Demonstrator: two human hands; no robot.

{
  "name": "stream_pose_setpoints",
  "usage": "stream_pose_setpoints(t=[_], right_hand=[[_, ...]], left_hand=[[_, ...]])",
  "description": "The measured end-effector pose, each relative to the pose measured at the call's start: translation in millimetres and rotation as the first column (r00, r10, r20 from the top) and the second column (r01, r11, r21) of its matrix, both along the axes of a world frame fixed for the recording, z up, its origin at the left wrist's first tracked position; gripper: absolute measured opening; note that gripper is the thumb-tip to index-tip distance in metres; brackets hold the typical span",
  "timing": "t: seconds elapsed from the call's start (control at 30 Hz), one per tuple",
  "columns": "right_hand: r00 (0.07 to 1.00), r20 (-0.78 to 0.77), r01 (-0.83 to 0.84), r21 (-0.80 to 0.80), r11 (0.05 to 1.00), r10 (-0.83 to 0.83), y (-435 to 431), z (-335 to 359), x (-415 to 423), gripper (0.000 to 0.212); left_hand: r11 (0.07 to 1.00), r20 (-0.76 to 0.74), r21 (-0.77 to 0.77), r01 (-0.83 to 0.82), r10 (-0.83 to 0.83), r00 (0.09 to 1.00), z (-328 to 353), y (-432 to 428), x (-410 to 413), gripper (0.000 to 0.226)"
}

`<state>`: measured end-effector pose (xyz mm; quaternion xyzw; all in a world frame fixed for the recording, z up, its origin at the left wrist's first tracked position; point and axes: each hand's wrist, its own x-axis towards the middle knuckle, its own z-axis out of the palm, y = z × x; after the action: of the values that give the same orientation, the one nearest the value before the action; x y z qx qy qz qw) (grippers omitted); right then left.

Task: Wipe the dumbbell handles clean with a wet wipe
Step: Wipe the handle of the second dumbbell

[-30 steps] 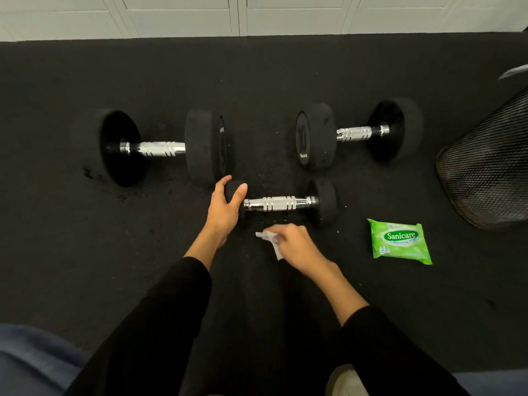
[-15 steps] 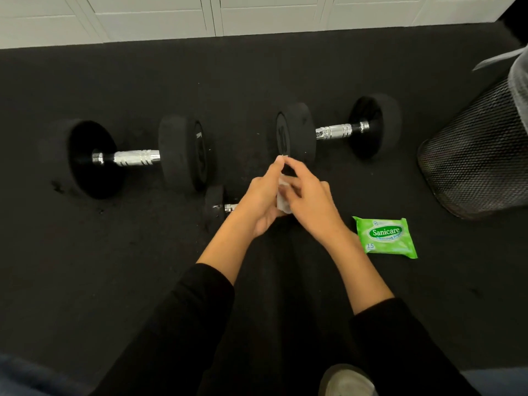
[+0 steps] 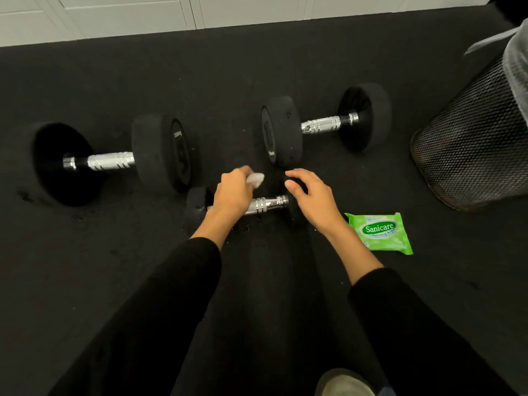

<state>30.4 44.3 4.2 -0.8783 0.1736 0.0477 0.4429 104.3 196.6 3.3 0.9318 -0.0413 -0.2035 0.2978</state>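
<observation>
Now passing the wet wipe (image 3: 255,179) across into the left hand (image 3: 233,194).
Pinching it just above the small dumbbell handle (image 3: 267,205), leaving the right hand (image 3: 313,200) released, probably for steadying.

A workout room, as I find it — black rubber matting (image 3: 85,281), a large dumbbell (image 3: 111,161) at ten o'clock, a medium dumbbell (image 3: 321,124) at one, a small dumbbell (image 3: 268,205) at centre. White panelled doors (image 3: 128,12) at twelve; mesh bin (image 3: 471,144) at three.

Left hand (image 3: 233,193) pinches the wipe (image 3: 256,179); right hand (image 3: 313,200) hovers, fingers loosely spread.
</observation>
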Motion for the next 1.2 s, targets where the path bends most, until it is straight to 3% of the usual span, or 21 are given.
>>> stream_pose_setpoints(t=[0.1,0.2,0.37,0.57,0.8,0.97,1.2], right_hand=[[0.999,0.006,0.046,0.104,0.994,-0.047,2.0,-8.1,-2.6,0.032],[0.998,0.009,0.056,0.164,0.985,-0.059,4.1,-8.5,-3.3,0.033],[0.998,0.028,0.056,0.205,0.977,-0.063,4.3,-11.0,-7.2,0.033],[0.997,0.036,0.052,0.215,0.975,-0.062,4.8,-12.1,-8.0,0.033],[0.997,0.039,0.059,0.231,0.971,-0.069,5.4,-14.3,-10.2,0.033],[0.997,0.038,0.058,0.241,0.969,-0.069,7.1,-13.3,-13.4,0.033],[0.996,0.027,0.07,0.256,0.964,-0.08,9.1,-12.5,-11.3,0.034]], left_hand=[[0.991,-0.094,0.061,0.123,-0.117,0.989,-13.7,-9.5,-1.8,0.025],[0.982,-0.141,0.001,0.191,-0.189,0.972,-17.9,-17.7,-3.0,0.028],[0.933,0.005,-0.177,0.314,-0.318,0.948,-17.1,1.0,-14.2,0.021],[0.946,-0.096,-0.015,0.325,-0.325,0.941,-18.9,3.3,5.9,0.022],[0.927,-0.12,-0.115,0.357,-0.369,0.922,-19.3,-9.0,-2.2,0.024],[0.868,-0.086,0.029,0.496,-0.492,0.866,-18.5,0.5,0.7,0.03],[0.883,-0.149,0.056,0.467,-0.455,0.878,-16.1,-23.2,4.6,0.024]])
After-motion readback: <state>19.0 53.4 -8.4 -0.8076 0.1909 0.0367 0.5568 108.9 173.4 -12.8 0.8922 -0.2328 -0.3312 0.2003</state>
